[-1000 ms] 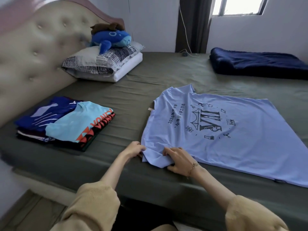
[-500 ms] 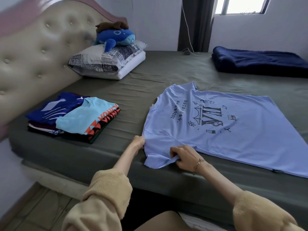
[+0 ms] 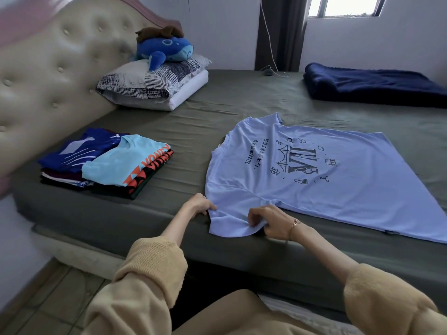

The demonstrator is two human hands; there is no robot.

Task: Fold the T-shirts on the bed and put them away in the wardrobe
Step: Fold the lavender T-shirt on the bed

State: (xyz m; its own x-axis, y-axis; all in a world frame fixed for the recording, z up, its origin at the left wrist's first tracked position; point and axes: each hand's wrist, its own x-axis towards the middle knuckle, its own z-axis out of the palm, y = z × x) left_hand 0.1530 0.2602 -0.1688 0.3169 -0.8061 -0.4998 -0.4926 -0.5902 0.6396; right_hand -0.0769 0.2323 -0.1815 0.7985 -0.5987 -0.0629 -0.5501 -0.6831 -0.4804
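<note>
A light blue T-shirt with a dark print lies spread flat, print up, on the olive bed. Its near sleeve hangs toward the bed's front edge. My left hand pinches the sleeve's left edge. My right hand pinches the sleeve's hem, with a bracelet on that wrist. To the left sits a stack of folded T-shirts, a cyan one and a dark blue one on top. No wardrobe is in view.
Pillows with a blue plush toy lie against the padded headboard. A folded navy blanket is at the far right. A cable trails by the curtain. Tiled floor shows lower left.
The camera view has shifted slightly right and back. Both hands stay at the near sleeve; the right hand has gathered its hem and the sleeve lies a little straighter.
</note>
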